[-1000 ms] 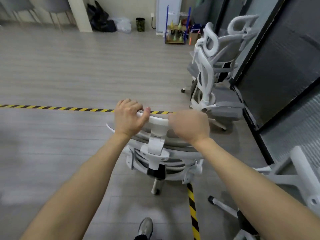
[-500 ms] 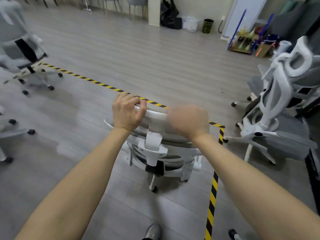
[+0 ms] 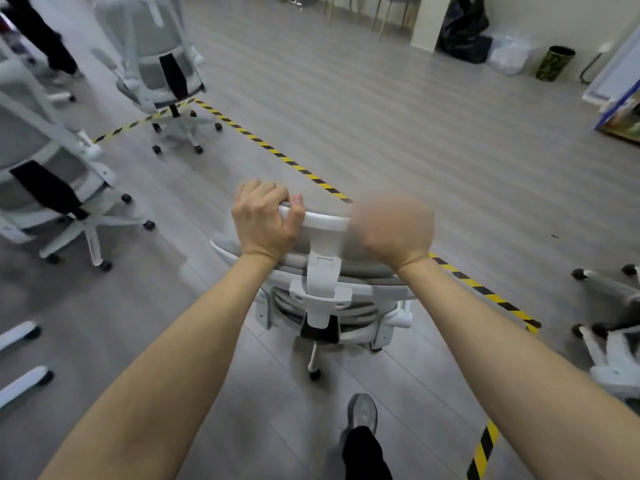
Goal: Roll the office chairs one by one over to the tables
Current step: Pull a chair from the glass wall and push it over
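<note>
You are gripping the office chair (image 3: 325, 282) headrest (image 3: 320, 220) directly ahead, left hand (image 3: 265, 220) curled round it, right hand (image 3: 394, 230) too blurred to tell, the chair standing on the floor beside the striped tape (image 3: 277, 155).

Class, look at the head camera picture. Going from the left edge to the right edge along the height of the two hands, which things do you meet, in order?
Parked office chair → left hand → white headrest of the pushed chair → right hand → chair legs with wheels.
</note>
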Available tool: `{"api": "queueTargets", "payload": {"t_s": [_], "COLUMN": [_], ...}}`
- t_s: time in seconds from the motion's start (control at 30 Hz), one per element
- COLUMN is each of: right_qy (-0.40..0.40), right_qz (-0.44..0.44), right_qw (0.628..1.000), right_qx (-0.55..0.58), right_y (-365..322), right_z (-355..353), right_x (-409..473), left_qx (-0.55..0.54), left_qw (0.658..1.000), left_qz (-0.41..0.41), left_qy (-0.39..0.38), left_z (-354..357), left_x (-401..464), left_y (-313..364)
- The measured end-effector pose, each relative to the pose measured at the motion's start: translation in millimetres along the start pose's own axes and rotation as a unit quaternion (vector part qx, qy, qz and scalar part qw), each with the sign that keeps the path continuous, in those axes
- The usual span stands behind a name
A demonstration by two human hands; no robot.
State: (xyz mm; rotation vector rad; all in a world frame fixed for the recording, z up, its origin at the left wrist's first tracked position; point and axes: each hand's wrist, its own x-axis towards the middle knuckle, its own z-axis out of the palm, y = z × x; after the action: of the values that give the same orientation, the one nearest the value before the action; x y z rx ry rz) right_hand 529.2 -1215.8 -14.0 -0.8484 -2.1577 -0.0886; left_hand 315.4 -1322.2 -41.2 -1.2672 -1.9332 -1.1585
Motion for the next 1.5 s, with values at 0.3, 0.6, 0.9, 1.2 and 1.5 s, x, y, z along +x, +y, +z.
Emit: {"api": "queueTargets", "payload": {"t_s": [0.3, 0.6, 0.9, 1.2, 1.5], "right_qy": [-0.017, -0.026, -0.115, -0.430, -0.314], "right_qz": [-0.070, -0.044, -0.070, 0.006, -0.094], "right_qw": [0.994, 0.994, 0.971, 0.903, 0.945], "right_qx": [0.083, 0.093, 0.197, 0.027, 0.013], "right_y": [24, 19, 6, 58, 26], "right_z": [125, 265, 402, 547, 703], "right_x": [135, 247, 384, 422, 507], "left_qx": [0.088, 0.155, 0.198, 0.235, 0.271], "left_qw": [0.994, 0.983, 0.968, 0.958, 0.946], "left_qz": [-0.070, -0.095, -0.118, -0.143, -0.130], "left_qy": [-0.009, 0.032, 0.103, 0.077, 0.120], "left_z": [74, 152, 236, 291, 339], "left_x": [81, 159, 261, 354, 431], "left_y": [-75, -174, -297, -416, -536]}}
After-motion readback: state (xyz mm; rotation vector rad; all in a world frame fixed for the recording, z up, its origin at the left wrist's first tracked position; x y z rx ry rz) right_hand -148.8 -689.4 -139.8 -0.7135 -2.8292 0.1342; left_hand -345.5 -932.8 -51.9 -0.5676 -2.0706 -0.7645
